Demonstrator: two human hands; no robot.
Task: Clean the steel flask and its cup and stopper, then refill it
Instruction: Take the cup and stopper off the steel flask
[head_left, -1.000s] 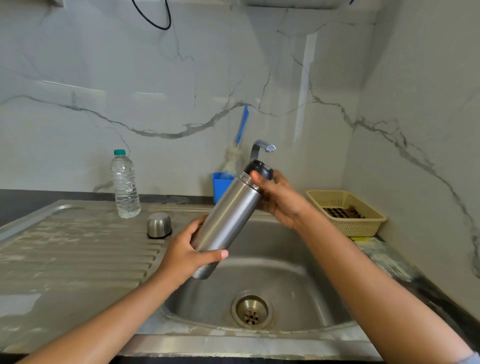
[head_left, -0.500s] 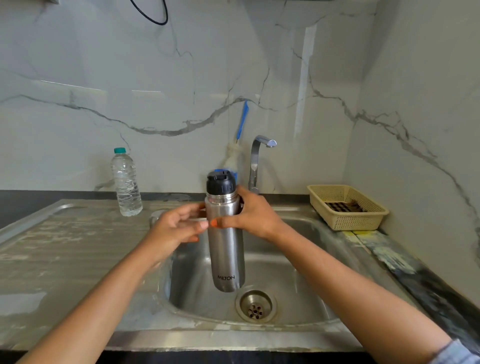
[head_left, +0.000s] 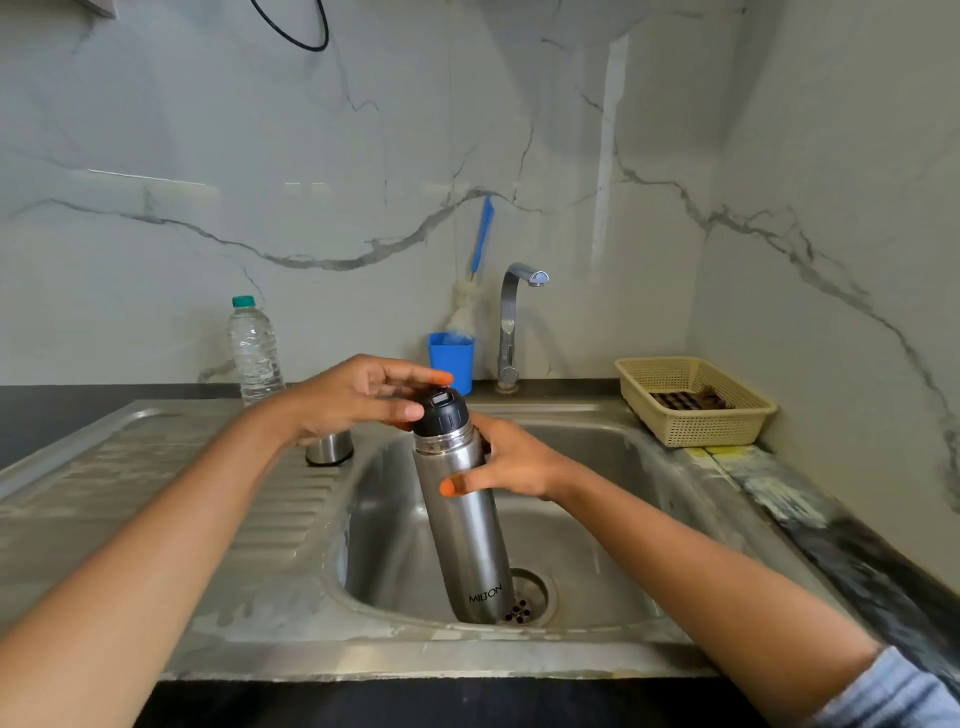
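Note:
The steel flask (head_left: 467, 545) stands nearly upright, slightly tilted, over the sink basin (head_left: 597, 519), its base close to the drain. My right hand (head_left: 514, 462) grips the flask's upper body from the right. The black stopper (head_left: 441, 413) sits in the flask's neck. My left hand (head_left: 353, 395) reaches in from the left, thumb and fingers curled round the stopper. The steel cup (head_left: 328, 451) stands upside down on the drainboard, partly hidden behind my left hand.
A tap (head_left: 511, 322) rises behind the basin. A blue holder (head_left: 451, 358) with a blue-handled brush (head_left: 480, 244) stands beside it. A plastic water bottle (head_left: 254, 353) is at the back left. A beige basket (head_left: 696, 415) sits at the right.
The flask went from tilted toward the tap to upright and lower in the basin. My left hand left the flask's base and moved up to the stopper; my right hand slid down to the body.

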